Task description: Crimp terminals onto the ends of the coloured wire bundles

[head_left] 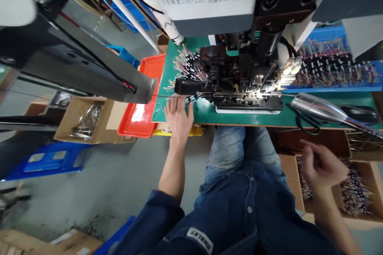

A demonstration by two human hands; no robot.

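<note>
My left hand (pixel 179 119) lies palm down on the left front edge of the green table (pixel 203 113), fingers stretched and thumb apart. Its fingertips touch or lie close to a few thin wires beside the black crimping machine (pixel 239 83); part of those wires is hidden. A bundle of short wires with white ends (pixel 190 63) lies just behind. My right hand (pixel 324 165) hangs over a cardboard box of wire pieces (pixel 359 187), blurred by motion. Its index finger sticks out and the other fingers are curled, with nothing visible in them.
At the left stands a red tray (pixel 131 121). A blue bin of wire bundles (pixel 332 87) sits at the back right. A silver tapered tool (pixel 318 107) and black scissors (pixel 305 123) lie at the right front. A grey machine arm (pixel 119 71) reaches across the upper left.
</note>
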